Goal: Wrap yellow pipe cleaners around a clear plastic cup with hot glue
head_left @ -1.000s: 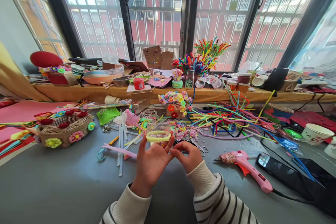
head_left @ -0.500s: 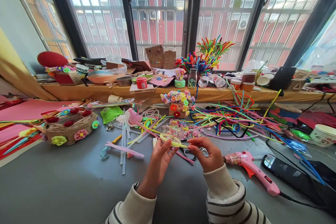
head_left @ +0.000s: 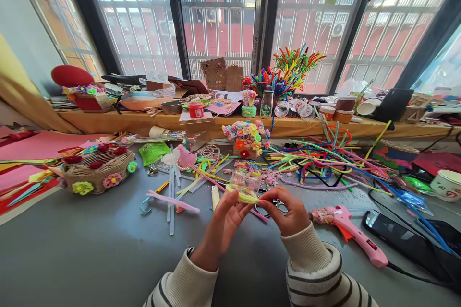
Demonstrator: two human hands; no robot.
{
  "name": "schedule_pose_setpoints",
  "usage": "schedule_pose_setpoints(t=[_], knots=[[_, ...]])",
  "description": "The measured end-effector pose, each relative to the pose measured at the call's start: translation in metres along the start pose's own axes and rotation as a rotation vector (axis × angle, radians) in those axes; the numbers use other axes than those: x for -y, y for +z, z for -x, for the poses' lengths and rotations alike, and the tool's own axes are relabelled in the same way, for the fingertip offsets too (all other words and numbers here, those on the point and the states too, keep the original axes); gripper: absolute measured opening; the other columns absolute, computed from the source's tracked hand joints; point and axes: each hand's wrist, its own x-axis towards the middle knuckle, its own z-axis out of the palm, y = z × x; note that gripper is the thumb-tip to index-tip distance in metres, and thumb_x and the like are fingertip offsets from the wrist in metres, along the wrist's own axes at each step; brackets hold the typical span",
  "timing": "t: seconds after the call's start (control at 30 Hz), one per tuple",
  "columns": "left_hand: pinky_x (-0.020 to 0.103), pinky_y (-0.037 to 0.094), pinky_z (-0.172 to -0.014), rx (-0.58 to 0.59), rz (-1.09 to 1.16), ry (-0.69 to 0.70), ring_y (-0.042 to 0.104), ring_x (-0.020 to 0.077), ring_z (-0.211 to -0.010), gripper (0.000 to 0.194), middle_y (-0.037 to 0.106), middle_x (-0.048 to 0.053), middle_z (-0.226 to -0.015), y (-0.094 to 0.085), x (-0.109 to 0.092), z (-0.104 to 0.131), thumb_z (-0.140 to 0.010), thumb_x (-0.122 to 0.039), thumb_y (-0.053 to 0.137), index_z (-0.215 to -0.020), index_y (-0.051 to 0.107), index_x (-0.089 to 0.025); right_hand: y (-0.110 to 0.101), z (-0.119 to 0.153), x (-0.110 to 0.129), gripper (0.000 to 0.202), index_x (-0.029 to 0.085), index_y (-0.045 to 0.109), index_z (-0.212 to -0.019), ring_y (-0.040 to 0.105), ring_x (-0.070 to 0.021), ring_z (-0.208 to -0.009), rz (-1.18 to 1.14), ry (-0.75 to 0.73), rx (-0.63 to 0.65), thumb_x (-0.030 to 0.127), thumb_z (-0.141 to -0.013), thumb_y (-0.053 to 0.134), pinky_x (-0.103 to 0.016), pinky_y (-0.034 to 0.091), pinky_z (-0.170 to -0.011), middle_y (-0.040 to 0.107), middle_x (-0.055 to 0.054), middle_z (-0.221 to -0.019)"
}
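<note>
Between my hands, above the grey table, is a bent yellow pipe cleaner (head_left: 245, 195), looped into a narrow shape. My left hand (head_left: 228, 218) pinches its left part between thumb and fingers, palm partly turned up. The fingertips of my right hand (head_left: 286, 211) are closed on its right end. Behind and under my hands lie black-handled scissors (head_left: 283, 206), partly covered by the fingers. A clear plastic box (head_left: 247, 180) with small pink bits stands just beyond the pipe cleaner.
Right of my hands lie a pink glue gun (head_left: 355, 237) and a black phone (head_left: 389, 228). Clear glue sticks (head_left: 172, 211) and a woven basket (head_left: 97, 175) are to the left. Loose pipe cleaners (head_left: 317, 158) pile up at the back right, near a flower-covered box (head_left: 247, 146).
The view has shifted slightly. Both hands keep hold of the yellow pipe cleaner, whose loop now looks flatter and narrower between the fingers.
</note>
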Motion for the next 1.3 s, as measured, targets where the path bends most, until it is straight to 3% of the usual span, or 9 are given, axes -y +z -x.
schedule_pose_setpoints(t=[0.2, 0.5, 0.73, 0.83, 1.03, 1.3], knots=[[0.033, 0.041, -0.088, -0.016, 0.073, -0.098, 0.056, 0.0198, -0.096, 0.023, 0.061, 0.01, -0.097, 0.003, 0.0, 0.002, -0.077, -0.023, 0.05, -0.098, 0.053, -0.013, -0.001, 0.0, 0.001, 0.015, 0.02, 0.059, -0.067, 0.051, -0.0134, -0.061, 0.013, -0.001, -0.009, 0.033, -0.074, 0.055, -0.027, 0.041, -0.059, 0.059, -0.002, -0.063], [0.035, 0.039, -0.091, -0.009, 0.087, -0.165, 0.059, 0.0194, -0.092, 0.039, 0.063, 0.009, -0.093, -0.002, -0.001, 0.004, -0.075, -0.016, 0.049, -0.114, 0.044, -0.013, -0.008, -0.003, 0.001, 0.015, 0.02, 0.057, -0.067, 0.05, -0.0133, -0.06, 0.009, 0.013, -0.046, 0.032, -0.074, 0.055, -0.027, 0.04, -0.06, 0.057, 0.0, -0.061], [0.034, 0.041, -0.089, -0.025, 0.044, -0.213, 0.06, 0.0199, -0.088, 0.023, 0.064, 0.011, -0.094, -0.004, 0.002, 0.002, -0.075, -0.018, 0.05, -0.097, 0.055, -0.011, -0.008, -0.003, 0.003, 0.013, 0.02, 0.057, -0.074, 0.053, -0.0133, -0.066, -0.049, 0.066, -0.18, 0.032, -0.071, 0.058, -0.027, 0.044, -0.064, 0.056, -0.001, -0.072], [0.033, 0.04, -0.09, -0.038, 0.049, -0.199, 0.059, 0.02, -0.091, 0.018, 0.063, 0.011, -0.094, -0.004, 0.002, 0.0, -0.076, -0.019, 0.049, -0.09, 0.056, -0.011, -0.007, -0.002, 0.0, 0.024, 0.021, 0.055, -0.084, 0.053, -0.0155, -0.073, -0.042, 0.109, -0.212, 0.037, -0.067, 0.06, -0.03, 0.046, -0.068, 0.057, -0.004, -0.084], [0.029, 0.042, -0.084, -0.054, 0.079, -0.232, 0.058, 0.0206, -0.093, 0.026, 0.063, 0.012, -0.088, 0.001, -0.002, 0.0, -0.076, -0.025, 0.049, -0.097, 0.053, -0.009, 0.003, 0.001, -0.011, 0.061, 0.021, 0.044, -0.112, 0.051, -0.0236, -0.098, 0.011, 0.103, -0.08, 0.046, -0.06, 0.064, -0.038, 0.044, -0.079, 0.052, -0.01, -0.113], [0.037, 0.038, -0.085, 0.072, -0.058, -0.317, 0.058, 0.0204, -0.086, 0.033, 0.063, 0.011, -0.094, -0.003, 0.0, 0.002, -0.077, -0.033, 0.047, -0.101, 0.055, -0.012, -0.005, -0.003, -0.012, 0.048, 0.021, 0.051, -0.108, 0.05, -0.0234, -0.101, 0.153, -0.087, 0.051, 0.035, -0.064, 0.063, -0.039, 0.038, -0.088, 0.058, -0.007, -0.106]])
